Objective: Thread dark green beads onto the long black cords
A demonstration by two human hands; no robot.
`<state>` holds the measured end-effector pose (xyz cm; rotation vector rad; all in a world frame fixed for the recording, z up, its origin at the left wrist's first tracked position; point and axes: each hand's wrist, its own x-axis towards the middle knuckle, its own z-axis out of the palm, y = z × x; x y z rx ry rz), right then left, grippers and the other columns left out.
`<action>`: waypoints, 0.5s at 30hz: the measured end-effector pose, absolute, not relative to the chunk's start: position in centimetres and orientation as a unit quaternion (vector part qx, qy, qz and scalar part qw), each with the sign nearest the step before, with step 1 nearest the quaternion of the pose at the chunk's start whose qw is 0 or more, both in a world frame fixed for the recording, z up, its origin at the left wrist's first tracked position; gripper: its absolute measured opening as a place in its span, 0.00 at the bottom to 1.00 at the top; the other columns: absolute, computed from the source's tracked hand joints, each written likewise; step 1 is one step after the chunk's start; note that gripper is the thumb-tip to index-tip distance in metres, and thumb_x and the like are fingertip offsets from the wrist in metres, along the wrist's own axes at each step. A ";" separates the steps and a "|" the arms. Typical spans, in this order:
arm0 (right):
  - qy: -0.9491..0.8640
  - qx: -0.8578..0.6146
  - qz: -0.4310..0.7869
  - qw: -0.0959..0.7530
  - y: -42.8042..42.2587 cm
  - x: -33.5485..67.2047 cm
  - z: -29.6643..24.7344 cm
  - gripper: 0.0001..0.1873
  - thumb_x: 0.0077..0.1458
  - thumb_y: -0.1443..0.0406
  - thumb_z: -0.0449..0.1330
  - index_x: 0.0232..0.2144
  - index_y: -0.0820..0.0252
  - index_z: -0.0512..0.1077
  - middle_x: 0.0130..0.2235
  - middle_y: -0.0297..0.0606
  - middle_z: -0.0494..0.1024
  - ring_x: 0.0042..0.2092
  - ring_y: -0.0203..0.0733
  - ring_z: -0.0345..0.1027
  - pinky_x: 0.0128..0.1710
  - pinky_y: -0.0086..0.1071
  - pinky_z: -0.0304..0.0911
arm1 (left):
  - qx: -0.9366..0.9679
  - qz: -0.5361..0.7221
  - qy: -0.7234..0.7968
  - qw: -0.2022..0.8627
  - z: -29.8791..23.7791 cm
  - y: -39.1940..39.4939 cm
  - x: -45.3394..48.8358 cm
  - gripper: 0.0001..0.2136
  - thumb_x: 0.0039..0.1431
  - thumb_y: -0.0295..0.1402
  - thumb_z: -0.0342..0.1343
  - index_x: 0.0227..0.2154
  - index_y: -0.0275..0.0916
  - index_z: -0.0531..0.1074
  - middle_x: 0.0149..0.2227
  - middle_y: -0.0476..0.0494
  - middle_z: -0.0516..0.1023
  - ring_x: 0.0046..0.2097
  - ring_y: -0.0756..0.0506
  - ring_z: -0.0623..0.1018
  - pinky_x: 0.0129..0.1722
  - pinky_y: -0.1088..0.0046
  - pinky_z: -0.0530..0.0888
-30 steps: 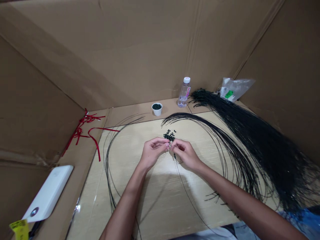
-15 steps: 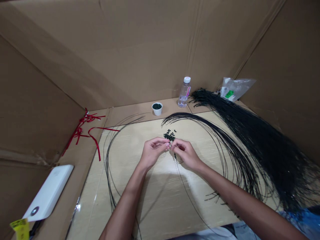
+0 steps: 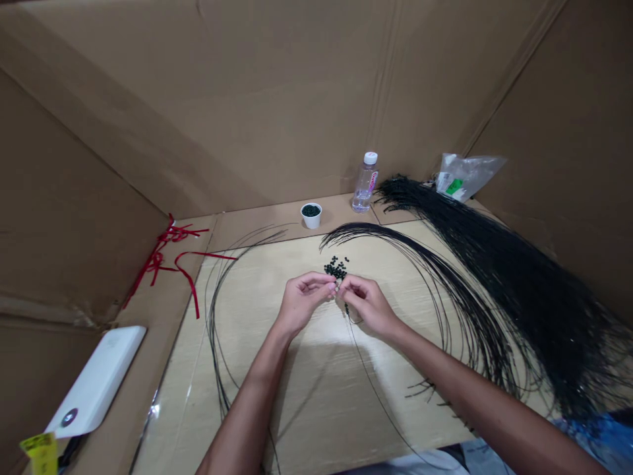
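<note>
Left hand (image 3: 302, 302) and right hand (image 3: 368, 307) stay nearly closed, fingertips together pinching a tiny piece (image 3: 338, 286), too small to identify, just below the black beads (image 3: 335, 269), little changed.

Left hand (image 3: 302, 307), right hand (image 3: 368, 306) pinch apparent bead (image 3: 338, 286) on black cord (image 3: 364, 376).

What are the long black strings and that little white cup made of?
The long black strings look like thin plastic cord with a slight shine, because they bend in smooth, springy curves, though they could be another fibre. The little white cup looks like smooth paper or plastic; its plain, thin-walled shape doesn't settle which.
</note>
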<state>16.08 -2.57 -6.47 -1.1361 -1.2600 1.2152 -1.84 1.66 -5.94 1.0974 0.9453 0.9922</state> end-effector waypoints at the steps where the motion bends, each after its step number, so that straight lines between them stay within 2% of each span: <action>1: -0.522 -0.470 0.503 0.503 -2.6 16.1 -6.5 0.10 0.58 0.61 0.63 0.26 0.57 0.74 0.24 0.29 0.68 0.27 0.37 0.55 0.29 0.33 0.49 | 0.482 0.433 0.415 0.639 -5.9 1.6 -1.8 0.19 0.45 0.42 0.81 0.35 0.35 0.87 0.32 0.40 0.87 0.34 0.45 0.84 0.38 0.69 0.82; 15: -0.520 -0.469 0.503 0.507 -2.6 16.1 -6.6 0.10 0.59 0.61 0.64 0.27 0.57 0.75 0.24 0.29 0.69 0.27 0.37 0.56 0.29 0.33 0.50 | 0.507 0.429 0.405 0.628 -5.2 1.5 -1.8 0.20 0.46 0.45 0.80 0.36 0.36 0.87 0.33 0.39 0.88 0.34 0.44 0.85 0.39 0.67 0.83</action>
